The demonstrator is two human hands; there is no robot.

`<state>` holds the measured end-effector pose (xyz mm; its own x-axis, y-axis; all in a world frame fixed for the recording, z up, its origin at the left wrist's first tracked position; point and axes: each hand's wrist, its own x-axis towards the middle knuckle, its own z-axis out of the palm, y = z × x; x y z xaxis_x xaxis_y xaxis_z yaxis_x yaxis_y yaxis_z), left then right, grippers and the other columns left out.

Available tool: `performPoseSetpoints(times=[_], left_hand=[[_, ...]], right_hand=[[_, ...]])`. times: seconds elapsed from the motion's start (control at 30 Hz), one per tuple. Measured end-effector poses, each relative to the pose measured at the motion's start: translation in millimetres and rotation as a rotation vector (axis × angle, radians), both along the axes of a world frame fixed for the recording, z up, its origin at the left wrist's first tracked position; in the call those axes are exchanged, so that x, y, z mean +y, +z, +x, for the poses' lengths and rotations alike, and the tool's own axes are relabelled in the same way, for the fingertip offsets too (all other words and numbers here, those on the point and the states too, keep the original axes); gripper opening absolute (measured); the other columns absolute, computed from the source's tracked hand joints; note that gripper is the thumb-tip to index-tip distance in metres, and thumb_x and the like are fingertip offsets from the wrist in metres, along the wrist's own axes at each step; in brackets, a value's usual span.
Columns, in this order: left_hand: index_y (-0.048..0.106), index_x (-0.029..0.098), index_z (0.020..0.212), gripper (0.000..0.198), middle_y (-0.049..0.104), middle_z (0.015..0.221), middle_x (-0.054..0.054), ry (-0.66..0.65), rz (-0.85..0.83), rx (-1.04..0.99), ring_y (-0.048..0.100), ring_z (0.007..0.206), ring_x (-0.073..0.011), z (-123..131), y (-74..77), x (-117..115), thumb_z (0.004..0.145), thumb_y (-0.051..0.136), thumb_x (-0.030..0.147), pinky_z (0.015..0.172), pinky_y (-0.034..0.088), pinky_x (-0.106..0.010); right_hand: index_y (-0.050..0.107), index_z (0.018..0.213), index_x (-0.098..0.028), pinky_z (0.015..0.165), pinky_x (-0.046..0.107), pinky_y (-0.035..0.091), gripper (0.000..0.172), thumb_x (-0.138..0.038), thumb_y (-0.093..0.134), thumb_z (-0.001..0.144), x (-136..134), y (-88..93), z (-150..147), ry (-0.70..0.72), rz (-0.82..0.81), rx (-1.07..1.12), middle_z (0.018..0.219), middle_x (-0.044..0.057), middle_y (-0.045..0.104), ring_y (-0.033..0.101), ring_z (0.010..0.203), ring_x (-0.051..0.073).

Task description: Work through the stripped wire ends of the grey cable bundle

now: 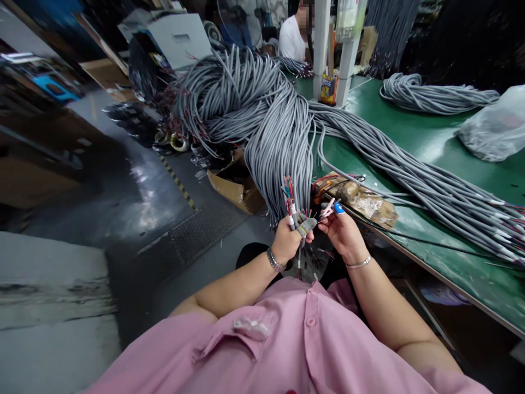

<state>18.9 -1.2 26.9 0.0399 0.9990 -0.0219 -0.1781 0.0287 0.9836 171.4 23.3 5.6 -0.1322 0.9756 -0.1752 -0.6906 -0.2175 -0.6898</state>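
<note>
My left hand (287, 241) is closed around the end of a grey cable whose stripped coloured wires (289, 191) stick up above the fist; its thumb wears a grey fabric cover. My right hand (342, 230) sits just to the right, fingers pinched at the wire tips, with a blue cap on one fingertip and pale covers on others. Both hands work at the hanging ends of a thick bundle of grey cables (283, 142) that drapes off the edge of the green table (451, 142).
More grey cables (435, 96) lie coiled at the table's far side, beside a clear plastic bag (492, 128). A taped brown block (361, 200) sits on the table edge. An open cardboard box (235, 183) stands on the floor. Another person in white (292, 38) sits beyond.
</note>
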Motion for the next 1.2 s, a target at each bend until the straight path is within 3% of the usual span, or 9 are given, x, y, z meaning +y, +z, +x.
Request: performPoseSetpoints(times=[0.33,0.47,0.77,1.03,1.2], left_hand=[[0.054,0.016,0.062,0.037,0.058,0.049,0.001,0.017,-0.021,-0.062,0.052,0.039,-0.0089,14.0,0.0,8.2,0.072,0.073,0.046,0.041,0.042,-0.020],[0.055,0.016,0.065,0.037,0.058,0.049,0.002,0.033,-0.048,-0.061,0.052,0.040,-0.0092,17.6,0.2,10.0,0.068,0.075,0.047,0.041,0.045,-0.021],[0.056,0.016,0.064,0.038,0.059,0.049,0.001,0.056,-0.057,-0.017,0.052,0.041,-0.0090,17.8,-6.7,10.2,0.070,0.074,0.048,0.041,0.044,-0.020],[0.056,0.016,0.064,0.035,0.058,0.050,0.001,0.084,-0.012,-0.008,0.052,0.041,-0.0086,9.4,-4.6,2.6,0.073,0.072,0.046,0.042,0.043,-0.020],[0.056,0.016,0.064,0.036,0.059,0.051,0.002,0.082,0.009,-0.030,0.053,0.042,-0.0085,5.7,-2.0,-0.6,0.070,0.075,0.045,0.043,0.044,-0.020]], right_hand=[[0.066,0.081,-0.019,0.061,0.024,0.053,0.038,-0.057,0.069,0.076,8.7,-15.0,-2.8,-0.037,-0.003,0.044,0.080,0.002,0.071,0.063,0.065,0.012],[0.065,0.077,-0.021,0.063,0.026,0.054,0.034,-0.054,0.074,0.072,12.1,-17.7,-4.0,-0.012,-0.010,0.121,0.082,0.001,0.072,0.063,0.064,0.012],[0.067,0.080,-0.020,0.060,0.022,0.053,0.029,-0.047,0.076,0.073,14.2,-14.9,-9.6,-0.109,-0.052,0.193,0.075,-0.001,0.071,0.062,0.064,0.011],[0.066,0.083,-0.021,0.061,0.025,0.053,0.047,-0.067,0.061,0.076,5.6,-12.3,-4.7,-0.013,-0.060,0.163,0.079,0.000,0.070,0.064,0.067,0.013],[0.067,0.085,-0.021,0.061,0.024,0.053,0.036,-0.055,0.068,0.077,1.6,-4.9,-1.4,0.002,-0.016,0.093,0.083,0.001,0.071,0.062,0.067,0.012]])
